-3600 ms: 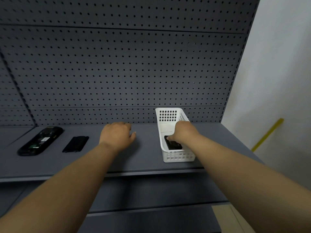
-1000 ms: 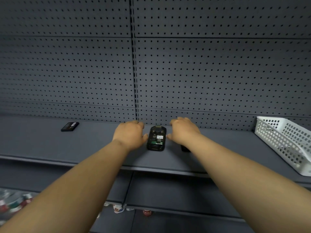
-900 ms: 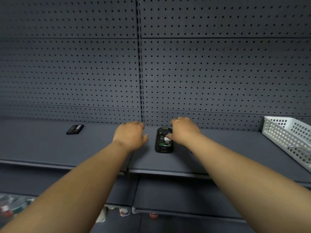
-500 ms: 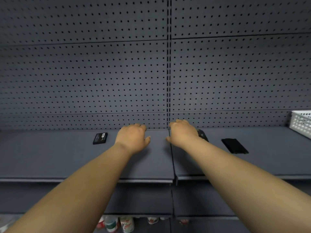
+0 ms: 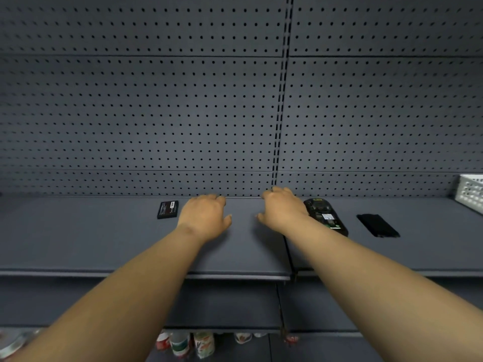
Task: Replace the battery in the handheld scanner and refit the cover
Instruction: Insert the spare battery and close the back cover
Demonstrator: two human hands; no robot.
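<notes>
From the head camera, both bare forearms reach out over a dark grey shelf [image 5: 104, 241] backed by perforated panel [image 5: 156, 113]. The left hand [image 5: 205, 218] hovers palm down near the middle of the view, fingers loosely curled, thumb out to its 3 o'clock, holding nothing. The right hand [image 5: 281, 209] sits just at its 3 o'clock, apart from it, palm down too, fingers bent loosely; nothing shows in its grasp, though the underside of the fingers is hidden.

The handheld scanner [image 5: 325, 216] lies flat on the shelf at the right hand's 3 o'clock, just beside the wrist, back side up with its battery bay uncovered and a white label visible inside. Whether the hand touches it, I cannot tell. The black cover [image 5: 377, 226] lies flat at the scanner's 3 o'clock, near but apart. A black battery [image 5: 168, 209] with a red-and-white label lies at the left hand's 9 o'clock, just beside it. A white basket [image 5: 470, 192] peeks in at the far right edge. Below the shelf, at 6 o'clock, some cans [image 5: 188, 343] stand blurred.
</notes>
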